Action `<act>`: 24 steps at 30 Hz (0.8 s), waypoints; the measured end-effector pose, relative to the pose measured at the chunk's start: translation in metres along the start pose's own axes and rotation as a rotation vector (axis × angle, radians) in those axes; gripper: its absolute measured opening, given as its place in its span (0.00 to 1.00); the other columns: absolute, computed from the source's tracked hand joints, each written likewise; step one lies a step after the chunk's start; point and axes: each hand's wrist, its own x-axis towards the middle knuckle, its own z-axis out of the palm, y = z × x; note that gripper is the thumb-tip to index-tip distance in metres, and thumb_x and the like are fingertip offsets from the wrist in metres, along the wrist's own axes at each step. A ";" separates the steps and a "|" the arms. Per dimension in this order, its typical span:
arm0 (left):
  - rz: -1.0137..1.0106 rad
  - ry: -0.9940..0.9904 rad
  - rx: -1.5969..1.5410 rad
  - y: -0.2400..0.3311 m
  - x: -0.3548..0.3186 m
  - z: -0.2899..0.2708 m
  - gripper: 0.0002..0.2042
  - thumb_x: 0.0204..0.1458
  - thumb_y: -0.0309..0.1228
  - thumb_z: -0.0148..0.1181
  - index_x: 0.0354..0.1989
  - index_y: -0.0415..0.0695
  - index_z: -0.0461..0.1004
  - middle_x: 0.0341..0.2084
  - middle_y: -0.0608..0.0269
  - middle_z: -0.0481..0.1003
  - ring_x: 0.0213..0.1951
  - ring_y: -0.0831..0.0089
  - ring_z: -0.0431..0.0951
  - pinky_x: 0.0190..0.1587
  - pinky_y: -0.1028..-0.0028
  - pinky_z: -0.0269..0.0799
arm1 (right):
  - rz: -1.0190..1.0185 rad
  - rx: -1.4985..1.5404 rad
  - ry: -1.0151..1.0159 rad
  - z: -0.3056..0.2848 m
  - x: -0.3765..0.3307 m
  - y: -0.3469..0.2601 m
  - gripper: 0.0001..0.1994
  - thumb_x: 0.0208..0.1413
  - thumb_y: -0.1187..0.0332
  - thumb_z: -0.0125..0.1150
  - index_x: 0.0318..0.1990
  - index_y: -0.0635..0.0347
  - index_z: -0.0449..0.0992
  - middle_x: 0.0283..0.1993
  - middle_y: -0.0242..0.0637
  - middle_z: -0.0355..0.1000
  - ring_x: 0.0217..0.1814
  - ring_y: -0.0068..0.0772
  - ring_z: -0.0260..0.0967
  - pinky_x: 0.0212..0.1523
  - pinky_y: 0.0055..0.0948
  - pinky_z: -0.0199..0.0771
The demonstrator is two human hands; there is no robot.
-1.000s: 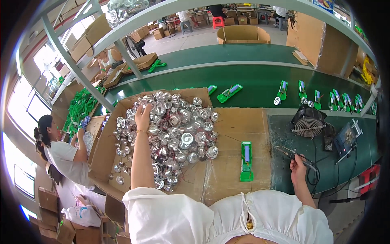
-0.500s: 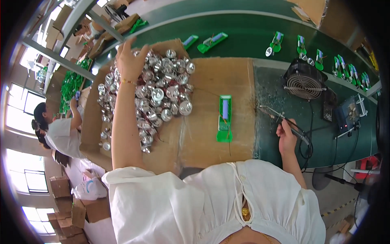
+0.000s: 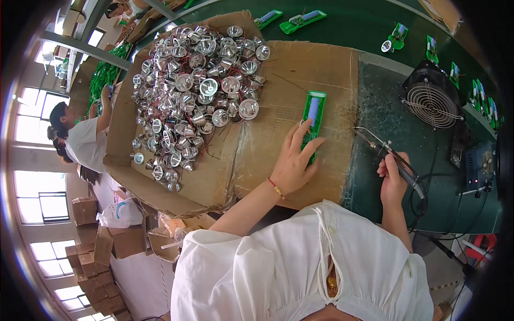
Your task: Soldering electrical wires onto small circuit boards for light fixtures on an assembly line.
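A green workbench (image 3: 375, 27) carries a flattened sheet of brown cardboard (image 3: 289, 91) heaped with silver reflector cups (image 3: 193, 96), a dark work mat (image 3: 385, 112) beside it, a small black fan (image 3: 433, 101), and green circuit boards (image 3: 302, 20) along its far edge

White short-sleeved top, bare forearms, one red bracelet.

The top fills the view from five to seven o'clock, loose and gathered in soft pleats at a slit neckline with a small gold-coloured pendant. The left hand (image 3: 293, 163) has a thin red cord bracelet (image 3: 276, 188) at its wrist; the right hand (image 3: 392, 178) wears nothing.
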 end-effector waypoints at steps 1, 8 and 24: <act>0.000 0.008 -0.067 0.004 0.005 -0.006 0.23 0.38 0.28 0.61 0.47 0.49 0.66 0.57 0.48 0.51 0.57 0.51 0.54 0.55 0.59 0.54 | 0.004 0.002 -0.002 0.000 -0.001 0.001 0.08 0.50 0.69 0.56 0.33 0.64 0.68 0.21 0.34 0.67 0.19 0.20 0.62 0.20 0.16 0.59; -0.206 0.615 0.280 -0.077 -0.036 -0.064 0.21 0.37 0.20 0.57 0.45 0.44 0.68 0.35 0.59 0.68 0.39 0.59 0.66 0.43 0.65 0.61 | -0.044 0.002 0.005 -0.004 0.000 0.006 0.07 0.52 0.68 0.54 0.34 0.61 0.68 0.23 0.32 0.66 0.20 0.18 0.61 0.21 0.14 0.58; -0.544 0.522 -0.633 -0.023 0.009 -0.069 0.05 0.46 0.24 0.59 0.29 0.35 0.75 0.24 0.62 0.76 0.28 0.83 0.72 0.32 0.82 0.67 | -0.035 -0.048 -0.038 0.010 -0.027 -0.010 0.07 0.47 0.74 0.56 0.32 0.66 0.66 0.22 0.37 0.67 0.20 0.22 0.65 0.22 0.18 0.66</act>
